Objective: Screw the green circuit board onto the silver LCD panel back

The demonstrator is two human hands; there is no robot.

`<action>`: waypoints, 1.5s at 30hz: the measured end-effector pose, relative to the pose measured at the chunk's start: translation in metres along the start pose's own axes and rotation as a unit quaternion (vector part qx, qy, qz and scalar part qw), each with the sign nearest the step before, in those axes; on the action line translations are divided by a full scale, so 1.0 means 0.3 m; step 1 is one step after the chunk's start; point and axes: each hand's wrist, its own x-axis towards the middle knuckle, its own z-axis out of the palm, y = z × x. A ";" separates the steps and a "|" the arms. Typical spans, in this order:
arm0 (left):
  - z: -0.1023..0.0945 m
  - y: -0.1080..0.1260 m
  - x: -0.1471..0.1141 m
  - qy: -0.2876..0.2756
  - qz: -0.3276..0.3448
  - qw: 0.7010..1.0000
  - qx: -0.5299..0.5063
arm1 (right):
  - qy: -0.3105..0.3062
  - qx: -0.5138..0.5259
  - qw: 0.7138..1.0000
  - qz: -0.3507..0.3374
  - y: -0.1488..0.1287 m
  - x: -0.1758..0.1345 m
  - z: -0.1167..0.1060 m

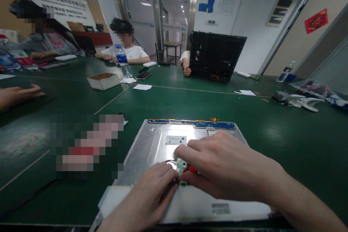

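A flat silver display panel [136,154] lies before me, with a long blue circuit strip [174,123] along its far edge. Near its middle is a small green circuit board [181,165], partly covered by my fingers. My left hand [152,192] is closed, its fingertips pinched at the board's left edge beside a thin dark cable; what they grip is hidden. Over the board, my right hand [217,166] is closed around a red-and-black tool [192,169], mostly hidden by the fingers. A white band [195,203] runs along the panel's near side.
To the left lie a blurred-out item [92,141] and another person's hand [21,96]. Farther off are an open cardboard box [103,81], a water bottle [123,61] and a phone [144,75]. Across the table a person holds up a black panel [217,56]. Scraps [296,99] lie right.
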 end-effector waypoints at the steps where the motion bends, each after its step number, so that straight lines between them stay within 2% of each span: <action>1: 0.001 -0.001 0.001 0.001 0.003 1.000 0.000 | 0.003 0.005 1.000 -0.005 0.000 0.001 -0.001; 16: 0.026 -0.037 -0.011 -0.004 0.002 1.000 0.009 | 0.014 0.003 1.000 -0.013 -0.003 0.007 -0.004; 29: 0.008 -0.012 0.001 0.010 0.003 1.000 0.012 | 0.020 -0.001 1.000 -0.022 -0.002 0.014 0.003; 34: 0.008 -0.015 -0.001 0.012 0.004 1.000 0.005 | 0.002 0.007 1.000 -0.025 -0.001 0.014 -0.004; 45: 0.019 -0.029 -0.009 -0.003 -0.002 1.000 -0.001 | 0.009 -0.002 1.000 -0.021 0.000 0.015 0.008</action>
